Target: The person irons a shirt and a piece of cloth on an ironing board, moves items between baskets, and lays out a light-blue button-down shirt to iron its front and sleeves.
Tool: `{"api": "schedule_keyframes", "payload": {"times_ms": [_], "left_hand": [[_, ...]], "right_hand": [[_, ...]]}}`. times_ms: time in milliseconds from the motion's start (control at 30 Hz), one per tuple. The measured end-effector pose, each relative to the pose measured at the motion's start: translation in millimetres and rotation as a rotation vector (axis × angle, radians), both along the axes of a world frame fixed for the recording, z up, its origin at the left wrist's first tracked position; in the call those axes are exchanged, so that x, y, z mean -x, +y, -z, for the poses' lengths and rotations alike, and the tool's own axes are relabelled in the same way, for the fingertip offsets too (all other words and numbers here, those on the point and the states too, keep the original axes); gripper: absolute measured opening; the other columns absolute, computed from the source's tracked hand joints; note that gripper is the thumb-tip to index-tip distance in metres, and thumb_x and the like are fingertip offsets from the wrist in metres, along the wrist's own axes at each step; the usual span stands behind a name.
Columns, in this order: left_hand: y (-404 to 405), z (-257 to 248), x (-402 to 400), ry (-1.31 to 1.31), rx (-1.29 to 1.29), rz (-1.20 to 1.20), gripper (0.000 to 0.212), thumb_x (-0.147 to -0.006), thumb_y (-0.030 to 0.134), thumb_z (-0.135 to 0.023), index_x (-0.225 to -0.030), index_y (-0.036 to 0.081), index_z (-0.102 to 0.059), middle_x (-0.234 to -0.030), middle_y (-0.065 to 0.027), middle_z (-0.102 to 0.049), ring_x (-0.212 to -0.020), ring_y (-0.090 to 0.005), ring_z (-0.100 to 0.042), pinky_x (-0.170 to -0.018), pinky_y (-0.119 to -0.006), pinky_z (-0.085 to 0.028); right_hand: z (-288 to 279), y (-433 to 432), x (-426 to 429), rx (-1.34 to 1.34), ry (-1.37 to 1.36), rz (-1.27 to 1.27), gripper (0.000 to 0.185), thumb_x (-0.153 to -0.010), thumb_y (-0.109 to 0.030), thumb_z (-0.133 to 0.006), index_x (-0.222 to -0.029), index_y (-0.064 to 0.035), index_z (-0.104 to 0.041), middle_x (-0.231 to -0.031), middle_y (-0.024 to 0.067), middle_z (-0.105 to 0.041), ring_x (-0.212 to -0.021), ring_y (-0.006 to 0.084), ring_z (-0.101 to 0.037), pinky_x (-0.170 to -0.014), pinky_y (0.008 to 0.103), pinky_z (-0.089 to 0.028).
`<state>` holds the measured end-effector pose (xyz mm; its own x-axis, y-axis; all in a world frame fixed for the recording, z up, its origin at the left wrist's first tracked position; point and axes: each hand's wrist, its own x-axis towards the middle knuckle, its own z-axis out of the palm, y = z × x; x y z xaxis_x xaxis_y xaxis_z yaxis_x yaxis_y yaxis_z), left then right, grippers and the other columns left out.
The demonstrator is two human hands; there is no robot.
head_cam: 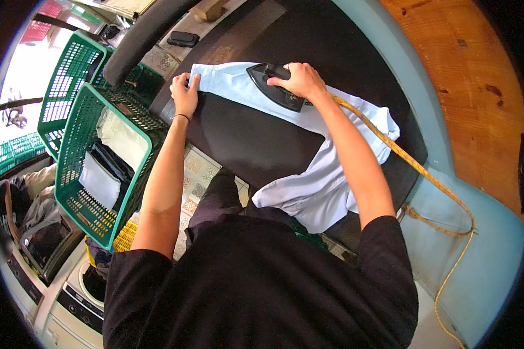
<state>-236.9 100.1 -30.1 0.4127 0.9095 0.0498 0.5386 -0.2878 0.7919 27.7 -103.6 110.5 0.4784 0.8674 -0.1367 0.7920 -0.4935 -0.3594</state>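
Note:
My right hand [305, 81] grips the handle of a black clothes iron [273, 87], whose soleplate rests on the sleeve of a light-blue garment [231, 83], apparently a shirt. At the sleeve's end, my left hand [185, 91] pinches the cuff between thumb and fingers. The sleeve lies stretched out over a dark ironing board [253, 133]. The rest of the garment bunches toward me and hangs over the board's near edge. From the iron, a yellow woven-covered cord [388, 141] runs under my right forearm and off to the right.
Left of the board stands a green plastic basket [59, 174] holding folded clothes [99, 179]. More green baskets [72, 65] are behind it. Washing machines [76, 305] line the lower left. A blue-grey panel [463, 257] and a wooden surface [471, 78] border the right side.

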Motion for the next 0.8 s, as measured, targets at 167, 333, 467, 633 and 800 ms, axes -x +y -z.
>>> {"api": "schedule_keyframes", "payload": {"times_ms": [167, 333, 467, 633, 800], "left_hand": [[1.8, 8.7, 6.1, -0.066, 0.019, 0.031, 0.034, -0.090, 0.040, -0.070, -0.100, 0.007, -0.069, -0.106, -0.0106, -0.060, -0.101, -0.0297, -0.053, -0.091, -0.042, -0.041], [-6.6, 5.6, -1.8, -0.068, -0.029, -0.008, 0.033, -0.090, 0.040, -0.070, -0.102, 0.008, -0.069, -0.106, -0.0100, -0.060, -0.102, -0.0299, -0.053, -0.091, -0.041, -0.042], [-8.6, 3.4, -3.5, -0.042, -0.128, -0.041, 0.031, -0.092, 0.034, -0.070, -0.099, 0.004, -0.069, -0.098, -0.0112, -0.062, -0.091, -0.0267, -0.055, -0.083, -0.038, -0.044], [-4.6, 7.7, 1.6, -0.073, 0.002, -0.035, 0.031, -0.091, 0.039, -0.069, -0.099, 0.009, -0.069, -0.105, -0.0096, -0.061, -0.103, -0.0302, -0.054, -0.091, -0.041, -0.042], [-7.1, -2.5, -2.8, -0.074, -0.013, -0.047, 0.030, -0.090, 0.038, -0.070, -0.096, 0.009, -0.070, -0.101, -0.0079, -0.062, -0.097, -0.0264, -0.055, -0.089, -0.038, -0.044]], "right_hand": [[-6.3, -68.7, -44.2, 0.112, 0.064, -0.086, 0.070, -0.070, -0.073, -0.073, -0.091, -0.0068, -0.076, -0.088, 0.0198, -0.073, -0.088, 0.0369, -0.071, -0.078, 0.0444, -0.055], [-13.3, -145.4, -68.1, 0.255, 0.115, -0.115, 0.069, -0.069, -0.071, -0.075, -0.094, -0.0067, -0.074, -0.085, 0.0183, -0.072, -0.088, 0.0380, -0.070, -0.079, 0.0439, -0.054], [-0.2, -149.1, -53.6, 0.292, 0.043, -0.302, 0.073, -0.069, -0.075, -0.072, -0.095, -0.0071, -0.074, -0.079, 0.0217, -0.071, -0.082, 0.0386, -0.070, -0.075, 0.0454, -0.056], [-2.6, -108.0, -27.0, 0.266, 0.030, -0.404, 0.078, -0.068, -0.079, -0.069, -0.097, -0.0075, -0.075, -0.076, 0.0215, -0.070, -0.079, 0.0384, -0.071, -0.074, 0.0469, -0.056], [7.5, -50.5, 12.7, 0.161, 0.016, -0.336, 0.081, -0.067, -0.079, -0.069, -0.099, -0.0053, -0.075, -0.087, 0.0234, -0.072, -0.087, 0.0396, -0.071, -0.081, 0.0484, -0.056]]}}
